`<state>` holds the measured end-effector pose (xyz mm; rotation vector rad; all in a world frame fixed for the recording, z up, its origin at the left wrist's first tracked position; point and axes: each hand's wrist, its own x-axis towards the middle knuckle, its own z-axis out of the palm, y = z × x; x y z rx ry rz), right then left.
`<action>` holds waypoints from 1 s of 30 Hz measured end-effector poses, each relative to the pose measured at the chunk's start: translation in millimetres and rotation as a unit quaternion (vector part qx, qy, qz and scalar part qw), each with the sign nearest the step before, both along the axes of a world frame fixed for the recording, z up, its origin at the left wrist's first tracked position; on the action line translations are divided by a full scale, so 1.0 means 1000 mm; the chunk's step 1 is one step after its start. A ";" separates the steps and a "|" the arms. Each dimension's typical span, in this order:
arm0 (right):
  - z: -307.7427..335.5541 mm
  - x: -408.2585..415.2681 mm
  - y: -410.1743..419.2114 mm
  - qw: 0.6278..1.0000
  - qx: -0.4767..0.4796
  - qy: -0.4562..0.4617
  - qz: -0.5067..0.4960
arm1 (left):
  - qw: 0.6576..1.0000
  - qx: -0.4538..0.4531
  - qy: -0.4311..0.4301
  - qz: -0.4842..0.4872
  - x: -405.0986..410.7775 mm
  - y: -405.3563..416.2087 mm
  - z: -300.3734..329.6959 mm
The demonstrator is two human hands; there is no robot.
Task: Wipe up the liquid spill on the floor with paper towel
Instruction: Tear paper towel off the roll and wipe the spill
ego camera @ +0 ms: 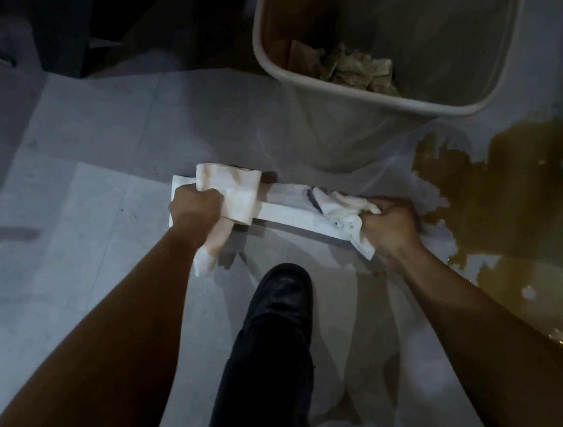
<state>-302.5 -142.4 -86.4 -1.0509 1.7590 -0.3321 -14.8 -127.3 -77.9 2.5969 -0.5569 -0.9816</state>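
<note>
Head view: both fists stretch soft paper towel [293, 208] beside glossy spill [512, 198].

A bin [346, 79] holding crumpled paper [355, 68] stands behind the spill [511, 191], which lies right of the shoe [281, 292].

Cam setup: 1 view only, head-mounted, wide-angle. Looks steeply down and fwd from standing height at the floor [74, 185]. Both forearms enter from bottom edge; left hand [195, 208] and right hand [389, 222] sit near frame centre, close to lens. Shoe [282, 290] below centre, straight under cam. Bin [294, 74] at upper right, farther off; spill [498, 192] at right edge, partly cut off. Edges curve w/ lens distortion. No 2nd view, so no shared area.
</note>
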 end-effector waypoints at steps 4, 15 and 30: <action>0.009 -0.004 0.007 0.997 -0.021 -0.074 -0.021 | 1.000 0.003 0.009 -0.022 -0.004 0.001 0.000; 0.002 0.073 0.026 0.951 -0.066 0.136 0.271 | 0.999 -0.023 -0.005 -0.027 -0.010 0.007 -0.001; -0.014 0.020 0.025 0.955 -0.200 0.120 0.185 | 0.999 -0.017 -0.032 -0.016 -0.020 0.005 0.003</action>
